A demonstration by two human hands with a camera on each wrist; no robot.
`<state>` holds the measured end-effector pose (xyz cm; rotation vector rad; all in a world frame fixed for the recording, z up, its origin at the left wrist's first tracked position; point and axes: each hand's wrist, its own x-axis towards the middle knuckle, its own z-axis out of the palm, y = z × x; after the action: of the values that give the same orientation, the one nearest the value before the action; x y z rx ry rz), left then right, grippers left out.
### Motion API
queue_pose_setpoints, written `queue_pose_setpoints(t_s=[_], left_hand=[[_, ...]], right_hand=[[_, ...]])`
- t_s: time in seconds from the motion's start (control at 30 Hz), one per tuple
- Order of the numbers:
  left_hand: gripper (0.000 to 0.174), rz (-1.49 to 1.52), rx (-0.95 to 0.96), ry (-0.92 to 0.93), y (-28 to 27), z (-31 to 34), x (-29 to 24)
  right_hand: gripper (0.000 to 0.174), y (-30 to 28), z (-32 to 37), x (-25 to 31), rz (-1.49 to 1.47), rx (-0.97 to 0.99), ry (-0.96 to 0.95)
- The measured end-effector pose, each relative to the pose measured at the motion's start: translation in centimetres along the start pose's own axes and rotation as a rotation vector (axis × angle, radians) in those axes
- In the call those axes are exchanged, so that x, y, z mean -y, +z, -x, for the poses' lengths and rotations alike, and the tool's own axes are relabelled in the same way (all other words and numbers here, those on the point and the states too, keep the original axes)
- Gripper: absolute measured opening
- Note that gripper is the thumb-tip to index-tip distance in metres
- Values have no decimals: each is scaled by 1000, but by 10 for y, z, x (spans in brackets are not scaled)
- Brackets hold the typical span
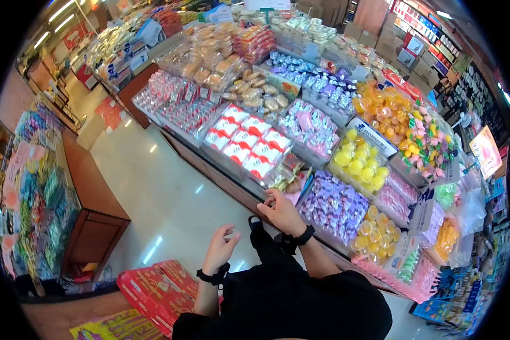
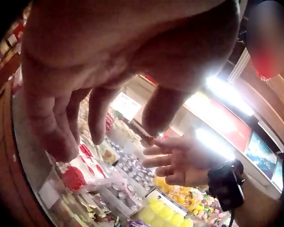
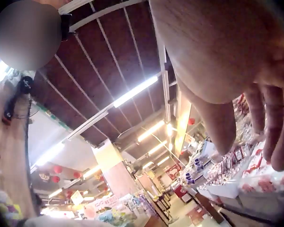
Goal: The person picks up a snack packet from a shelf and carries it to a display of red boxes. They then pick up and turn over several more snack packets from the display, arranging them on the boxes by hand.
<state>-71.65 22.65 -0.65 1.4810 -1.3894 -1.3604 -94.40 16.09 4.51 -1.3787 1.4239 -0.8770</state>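
Red-and-white plastic-wrapped packets [image 1: 245,139] are displayed in a clear bin on the brown wooden table [image 1: 215,177], their longer rows seemingly aligned with its edge. They are set ahead and slightly left of the right hand [image 1: 283,214], the nearer one; the left hand [image 1: 220,248] is held farther back. Both hands' fingers are loosely bent, nothing visibly gripped.

Pale floor [image 1: 173,170] leaves a passage from the left hand [image 1: 220,252] toward 10 o'clock, between the candy desk [image 1: 224,182] and the brown cabinet [image 1: 99,232] at 9. Red packages [image 1: 158,292] obstruct 8. Heaped purple sweets [image 1: 334,198] hem in the right hand [image 1: 283,214] at 3.
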Motion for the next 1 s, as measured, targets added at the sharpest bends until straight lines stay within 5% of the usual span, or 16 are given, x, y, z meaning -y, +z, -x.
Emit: queue_pose_setpoints(t_s=[0.1,0.23,0.33,0.53,0.73,1.0], left_hand=[[40,-1,47,7,2,-85,-14],[44,35,-6,-5,18,-180,-62],[47,-222,-157,224,30,-269,-50],[61,-343,-244,281,57,-391,-42],[60,-438,-121,165,69,-441,-29],[40,-327,-262,197,69,-430,-45]], right_hand=[[54,-10,-68,-27,33,-61,-107],[55,-29,-140,-36,-84,-152,-17],[59,-35,-194,-55,-119,-151,11],[59,-35,-274,-78,-424,-172,245],[50,-29,-310,-85,-640,-242,309],[26,-29,-316,-109,-648,-310,333]])
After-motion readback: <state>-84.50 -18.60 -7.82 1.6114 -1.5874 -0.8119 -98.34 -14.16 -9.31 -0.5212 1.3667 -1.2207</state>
